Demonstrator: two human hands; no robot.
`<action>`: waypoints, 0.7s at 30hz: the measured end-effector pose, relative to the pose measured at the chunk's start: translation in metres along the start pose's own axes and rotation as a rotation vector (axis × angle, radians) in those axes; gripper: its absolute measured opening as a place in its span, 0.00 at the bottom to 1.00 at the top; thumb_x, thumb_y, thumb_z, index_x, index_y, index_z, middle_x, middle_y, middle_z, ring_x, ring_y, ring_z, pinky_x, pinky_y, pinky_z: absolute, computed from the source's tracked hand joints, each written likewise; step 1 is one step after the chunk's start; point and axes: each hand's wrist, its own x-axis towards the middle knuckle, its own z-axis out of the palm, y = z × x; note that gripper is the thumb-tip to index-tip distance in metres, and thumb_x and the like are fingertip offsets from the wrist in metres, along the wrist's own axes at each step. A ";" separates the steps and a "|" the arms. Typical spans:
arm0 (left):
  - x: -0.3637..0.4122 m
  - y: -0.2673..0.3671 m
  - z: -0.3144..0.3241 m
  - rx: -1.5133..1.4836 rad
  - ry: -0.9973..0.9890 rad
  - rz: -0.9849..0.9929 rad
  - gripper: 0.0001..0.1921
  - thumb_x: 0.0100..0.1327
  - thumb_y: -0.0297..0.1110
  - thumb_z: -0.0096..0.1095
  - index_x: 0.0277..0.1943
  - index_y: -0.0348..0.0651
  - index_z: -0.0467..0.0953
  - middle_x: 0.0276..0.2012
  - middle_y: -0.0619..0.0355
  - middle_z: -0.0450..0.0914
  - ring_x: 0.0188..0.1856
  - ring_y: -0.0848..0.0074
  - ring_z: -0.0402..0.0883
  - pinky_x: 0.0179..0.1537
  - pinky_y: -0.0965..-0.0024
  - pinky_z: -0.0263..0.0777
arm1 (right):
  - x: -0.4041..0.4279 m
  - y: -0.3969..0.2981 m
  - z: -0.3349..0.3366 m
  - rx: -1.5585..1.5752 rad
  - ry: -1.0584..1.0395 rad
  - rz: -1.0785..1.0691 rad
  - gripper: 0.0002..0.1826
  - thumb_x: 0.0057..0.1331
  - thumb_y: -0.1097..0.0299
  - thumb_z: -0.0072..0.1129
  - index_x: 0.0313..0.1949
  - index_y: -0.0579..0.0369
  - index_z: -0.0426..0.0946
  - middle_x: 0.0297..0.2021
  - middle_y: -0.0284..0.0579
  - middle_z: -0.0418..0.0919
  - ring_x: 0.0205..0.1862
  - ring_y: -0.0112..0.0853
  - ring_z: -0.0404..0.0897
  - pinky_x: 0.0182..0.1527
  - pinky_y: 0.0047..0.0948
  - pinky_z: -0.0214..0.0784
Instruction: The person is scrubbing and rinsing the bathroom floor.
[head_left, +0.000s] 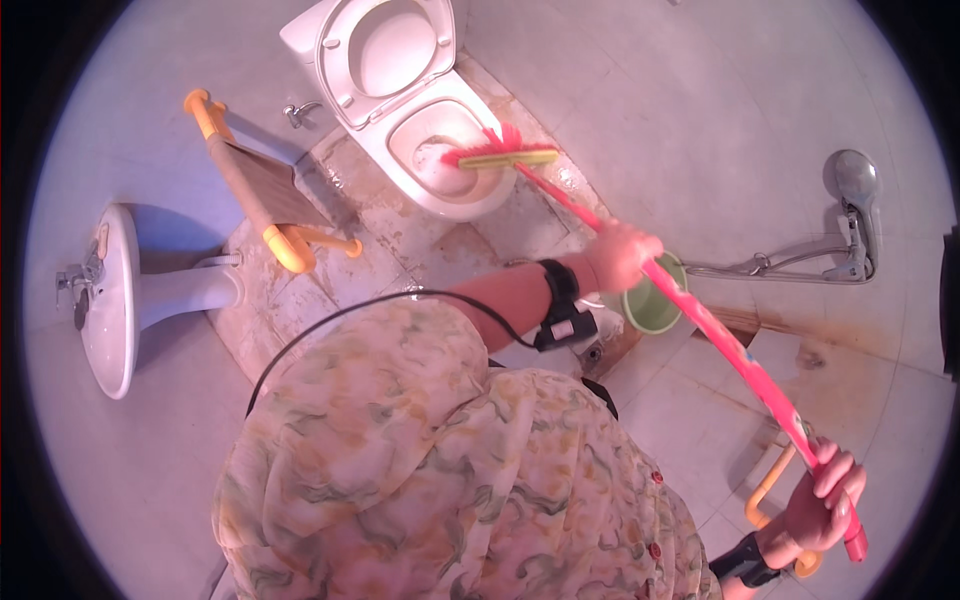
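My left hand (622, 256) grips the middle of the pink-red handle (720, 337) of a long-handled brush. Lower down at the right, my right hand (825, 499) is closed around the handle near its end. The yellow brush head (510, 159) with red bristles (506, 139) is over the right side of the white toilet bowl (450, 208). Some bristles reach across the bowl opening; whether they touch the inside I cannot tell. The toilet seat and lid (394, 49) are raised. Black straps circle both wrists, and a cable runs from the left one.
A fold-down seat with yellow frame and brown fabric (255, 176) juts out left of the toilet. Nearby are a wall tap (296, 114) and a pedestal washbasin (129, 300). Rightward are a green bucket (660, 319), a hand shower (856, 180) with hose, and a yellow grab bar (769, 487). The tiled floor (375, 247) looks wet and stained.
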 end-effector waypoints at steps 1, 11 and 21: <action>0.002 -0.020 -0.009 0.025 0.010 -0.004 0.04 0.47 0.31 0.54 0.29 0.47 0.73 0.24 0.55 0.75 0.31 0.60 0.76 0.36 0.58 0.64 | 0.009 0.013 0.006 -0.031 -0.028 0.010 0.14 0.56 0.60 0.48 0.20 0.46 0.54 0.22 0.35 0.60 0.40 0.38 0.65 0.57 0.56 0.47; -0.005 -0.102 -0.046 0.174 0.002 -0.081 0.04 0.48 0.32 0.53 0.26 0.44 0.74 0.26 0.54 0.76 0.36 0.60 0.75 0.40 0.60 0.66 | 0.029 0.093 0.033 0.066 -0.078 -0.029 0.12 0.59 0.62 0.45 0.22 0.52 0.59 0.28 0.43 0.68 0.50 0.44 0.68 0.56 0.53 0.51; -0.009 0.033 -0.007 0.137 -0.172 0.112 0.07 0.46 0.30 0.55 0.31 0.48 0.74 0.28 0.57 0.76 0.36 0.62 0.75 0.39 0.58 0.63 | -0.116 0.031 -0.031 0.134 0.064 -0.145 0.15 0.57 0.55 0.49 0.25 0.51 0.59 0.29 0.40 0.61 0.52 0.47 0.62 0.57 0.49 0.45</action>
